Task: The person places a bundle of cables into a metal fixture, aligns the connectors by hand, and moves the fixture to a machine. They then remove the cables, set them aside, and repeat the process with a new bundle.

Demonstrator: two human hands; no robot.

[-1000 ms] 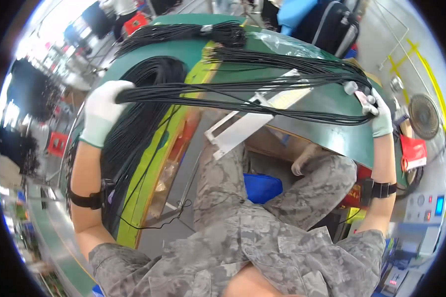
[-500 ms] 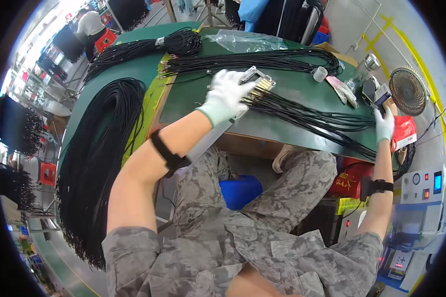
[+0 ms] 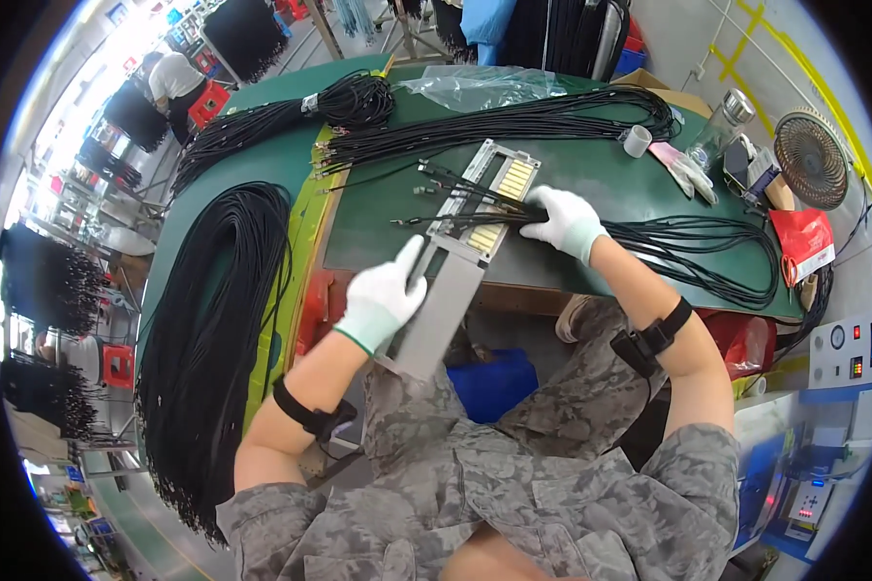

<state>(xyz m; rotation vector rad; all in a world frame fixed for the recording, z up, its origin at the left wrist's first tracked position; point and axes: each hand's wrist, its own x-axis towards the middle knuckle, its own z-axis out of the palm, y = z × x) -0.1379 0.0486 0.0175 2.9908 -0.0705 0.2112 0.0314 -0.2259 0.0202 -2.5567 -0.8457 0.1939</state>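
While the left hand (image 3: 386, 292) is resting in its white glove against the near end of the grey jig (image 3: 460, 271), fingers loosely curled and gripping nothing, the right hand (image 3: 564, 221) is pressing down on black cables (image 3: 707, 247) where they cross the jig. That jig is lying tilted on the green table (image 3: 378, 208), overhanging its near edge, and a large cable bundle (image 3: 208, 329) is hanging well apart to the left.

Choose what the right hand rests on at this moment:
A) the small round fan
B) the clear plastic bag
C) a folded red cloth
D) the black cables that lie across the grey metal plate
D: the gloved right hand presses on the black cables where they cross the grey metal plate on the green table.
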